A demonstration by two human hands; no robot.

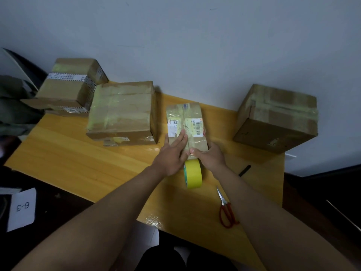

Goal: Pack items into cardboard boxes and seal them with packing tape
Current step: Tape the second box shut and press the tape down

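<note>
Small box (185, 125) sits mid-surface, right in front of me, labels up and already striped with tape. My left hand (172, 153) lies flat on its near top, fingers straight, pressing the tape strip down. My right hand (210, 156) is at the near right corner, thumb bearing down on the top edge; the other fingers are out of sight, so I can't tell how far they wrap the corner. The yellow tape roll (193, 174) stands on edge just beside the box's near end, below my hands, the strip seemingly joined to it. Looks like I'm in the sealing step. Next move, I reckon, calls for cutting the tape free, and the red-handled scissors (226, 210) lie near my right forearm on the wooden surface (78, 163). Around it: a big taped box (122, 112) on the left, stacked boxes (72, 85) beyond that, another taped box (277, 118) well apart on the right.
</note>
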